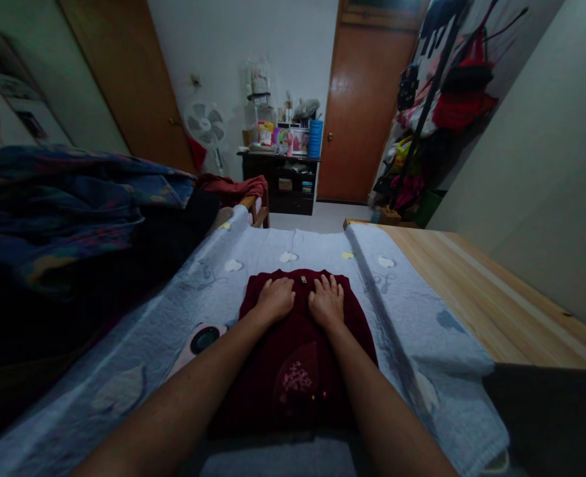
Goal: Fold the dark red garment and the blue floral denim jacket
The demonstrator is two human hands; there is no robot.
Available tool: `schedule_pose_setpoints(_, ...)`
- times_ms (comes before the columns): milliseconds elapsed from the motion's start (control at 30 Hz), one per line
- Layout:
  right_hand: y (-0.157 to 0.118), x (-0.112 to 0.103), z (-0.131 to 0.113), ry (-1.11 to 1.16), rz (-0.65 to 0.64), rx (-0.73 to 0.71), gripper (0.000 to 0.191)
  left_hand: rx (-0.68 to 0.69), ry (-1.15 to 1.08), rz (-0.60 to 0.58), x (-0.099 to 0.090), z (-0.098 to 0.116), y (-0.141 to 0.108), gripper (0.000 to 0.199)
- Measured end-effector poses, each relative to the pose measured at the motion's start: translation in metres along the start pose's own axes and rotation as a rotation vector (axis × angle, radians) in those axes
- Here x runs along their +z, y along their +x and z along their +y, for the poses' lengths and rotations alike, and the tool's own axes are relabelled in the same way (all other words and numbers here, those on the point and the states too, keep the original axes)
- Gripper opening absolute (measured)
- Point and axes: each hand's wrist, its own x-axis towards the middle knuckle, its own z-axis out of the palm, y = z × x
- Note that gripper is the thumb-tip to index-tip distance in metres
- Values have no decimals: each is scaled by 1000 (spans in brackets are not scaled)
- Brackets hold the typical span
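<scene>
A dark red garment (297, 338) lies folded on the pale blue cover in front of me. It has a pink floral pattern low in its middle and a small light label (303, 280) near the far edge. My left hand (277, 299) rests on the garment's far left part, fingers bent a little and laid on the cloth. On the far right part lies my right hand (327, 301), palm down with its fingers spread. Neither hand appears to grip the fabric. Partly hidden behind my left forearm is a pale pink object with a black round part (204, 338).
The pale blue cover (317, 245) has cloud-like motifs. To the left is a heap of dark and blue patterned clothes (74, 205). A wooden board (491, 285) extends along the right. Beyond stand a fan (206, 124), a dark cabinet (277, 173) and hanging bags (461, 99).
</scene>
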Motion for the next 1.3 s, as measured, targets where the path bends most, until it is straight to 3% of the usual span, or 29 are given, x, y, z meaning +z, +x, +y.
schedule_pose_setpoints(300,0,0,1,-8,-12,2,52,-16,38,-17,20,-4,10,51)
schedule_pose_setpoints(833,0,1,1,3,16,0,51,-69,1,-182,11,-9,45,45)
schedule_pose_setpoints(1300,0,0,1,7,2,9,52,-134,-25,-107,19,-16,63,45)
